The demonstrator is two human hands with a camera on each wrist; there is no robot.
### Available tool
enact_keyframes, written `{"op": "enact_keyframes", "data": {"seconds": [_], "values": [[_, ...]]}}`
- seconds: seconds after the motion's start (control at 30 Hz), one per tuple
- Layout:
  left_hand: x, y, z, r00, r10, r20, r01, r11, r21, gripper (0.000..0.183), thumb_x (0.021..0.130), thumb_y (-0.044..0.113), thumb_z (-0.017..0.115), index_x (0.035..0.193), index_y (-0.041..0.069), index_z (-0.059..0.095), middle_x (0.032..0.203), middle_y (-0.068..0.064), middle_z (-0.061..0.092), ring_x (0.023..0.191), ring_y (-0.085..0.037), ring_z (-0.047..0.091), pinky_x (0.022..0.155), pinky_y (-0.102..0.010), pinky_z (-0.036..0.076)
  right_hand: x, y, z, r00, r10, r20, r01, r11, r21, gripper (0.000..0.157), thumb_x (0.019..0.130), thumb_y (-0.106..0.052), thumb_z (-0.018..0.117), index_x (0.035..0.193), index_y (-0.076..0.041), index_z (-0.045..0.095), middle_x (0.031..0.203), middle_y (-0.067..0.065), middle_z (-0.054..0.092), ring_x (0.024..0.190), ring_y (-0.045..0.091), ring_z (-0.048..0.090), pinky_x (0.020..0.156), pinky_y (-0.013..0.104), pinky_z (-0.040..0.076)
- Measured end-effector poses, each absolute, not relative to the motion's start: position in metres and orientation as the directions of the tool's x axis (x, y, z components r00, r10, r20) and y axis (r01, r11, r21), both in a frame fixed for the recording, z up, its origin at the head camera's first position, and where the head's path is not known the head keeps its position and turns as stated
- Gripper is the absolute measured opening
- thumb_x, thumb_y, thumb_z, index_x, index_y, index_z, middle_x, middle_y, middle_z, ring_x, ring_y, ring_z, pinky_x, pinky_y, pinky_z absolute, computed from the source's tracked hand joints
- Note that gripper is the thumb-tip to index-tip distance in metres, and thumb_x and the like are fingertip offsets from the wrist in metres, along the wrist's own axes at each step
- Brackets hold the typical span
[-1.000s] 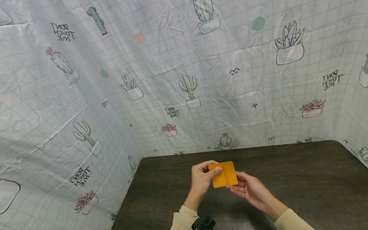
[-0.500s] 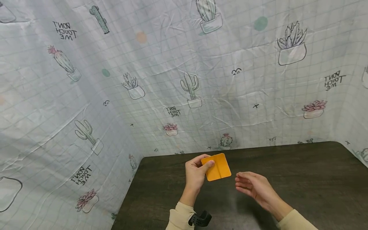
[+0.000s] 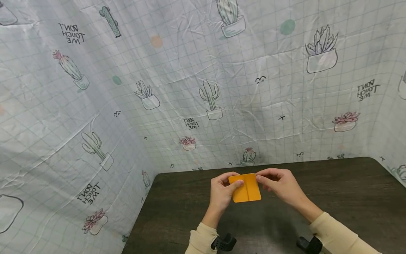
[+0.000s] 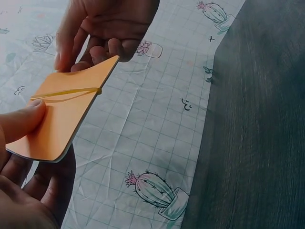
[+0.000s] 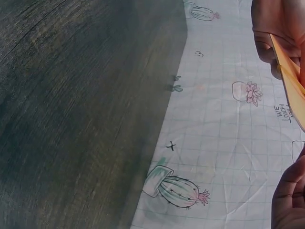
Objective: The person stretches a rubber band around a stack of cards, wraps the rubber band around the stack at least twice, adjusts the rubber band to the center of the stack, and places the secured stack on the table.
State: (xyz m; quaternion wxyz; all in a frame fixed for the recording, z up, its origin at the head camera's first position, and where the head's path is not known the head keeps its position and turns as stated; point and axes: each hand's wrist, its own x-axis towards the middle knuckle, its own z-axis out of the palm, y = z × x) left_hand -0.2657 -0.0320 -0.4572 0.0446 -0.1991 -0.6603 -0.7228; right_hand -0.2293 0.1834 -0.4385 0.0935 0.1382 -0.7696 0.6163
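A thin orange square notebook (image 3: 250, 192) with rounded corners is held up above the table. A yellow rubber band (image 4: 71, 92) runs across its middle. My left hand (image 3: 220, 192) grips its left side, thumb flat on the front face and fingers behind. At the upper right corner, the thumb and forefinger of my right hand (image 3: 283, 183) pinch the edge. The left wrist view shows the notebook's pale thin edge, with the right hand (image 4: 112, 26) at the far end. Only part of the notebook (image 5: 291, 93) appears in the right wrist view.
A dark wood-grain table (image 3: 342, 208) lies beneath both hands. White curtains (image 3: 177, 70) printed with cacti and a grid rise behind it and at the sides. Dark straps (image 3: 223, 242) sit on both wrists.
My right hand came away from the notebook's lower edge, then moved up to its upper right corner. The left hand tilted the notebook and shifted slightly left, then back right.
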Motion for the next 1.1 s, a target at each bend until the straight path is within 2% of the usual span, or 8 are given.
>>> {"op": "enact_keyframes", "data": {"seconds": [0.27, 0.47, 0.67, 1.1], "values": [[-0.265, -0.032, -0.455, -0.912, 0.281, 0.299, 0.274, -0.124, 0.954, 0.022, 0.092, 0.010, 0.075, 0.109, -0.003, 0.070, 0.099, -0.015, 0.073, 0.082, -0.021, 0.073, 0.070, -0.036, 0.061, -0.232, 0.182, -0.441, -0.931, -0.130, 0.341, -0.364, 0.271, -0.891, 0.015, 0.097, -0.016, 0.069, 0.104, -0.005, 0.074, 0.085, 0.005, 0.070, 0.067, 0.016, 0.062, 0.054, 0.031, 0.054], [-0.266, -0.028, -0.456, -0.882, 0.356, 0.309, 0.297, -0.090, 0.951, 0.024, 0.097, 0.019, 0.069, 0.113, 0.001, 0.071, 0.107, -0.007, 0.069, 0.086, -0.016, 0.068, 0.074, -0.033, 0.060, -0.232, 0.179, -0.442, -0.924, -0.159, 0.347, -0.377, 0.246, -0.893, 0.013, 0.097, -0.014, 0.069, 0.103, -0.005, 0.075, 0.087, 0.007, 0.071, 0.068, 0.016, 0.064, 0.057, 0.031, 0.056], [-0.263, -0.022, -0.456, -0.900, 0.324, 0.290, 0.287, -0.058, 0.956, 0.019, 0.098, 0.020, 0.068, 0.101, 0.001, 0.071, 0.096, -0.005, 0.068, 0.076, -0.014, 0.066, 0.067, -0.030, 0.060, -0.231, 0.174, -0.444, -0.921, -0.186, 0.343, -0.380, 0.227, -0.897, 0.013, 0.097, -0.015, 0.069, 0.104, -0.005, 0.075, 0.092, 0.005, 0.072, 0.071, 0.018, 0.066, 0.063, 0.031, 0.058], [-0.263, -0.021, -0.455, -0.937, 0.266, 0.225, 0.223, -0.039, 0.974, 0.016, 0.100, 0.015, 0.063, 0.098, 0.000, 0.062, 0.091, -0.001, 0.059, 0.072, -0.014, 0.061, 0.062, -0.024, 0.054, -0.228, 0.173, -0.443, -0.939, -0.164, 0.302, -0.334, 0.232, -0.914, 0.015, 0.096, -0.016, 0.069, 0.103, -0.003, 0.074, 0.083, 0.007, 0.069, 0.066, 0.017, 0.061, 0.058, 0.030, 0.056]]}}
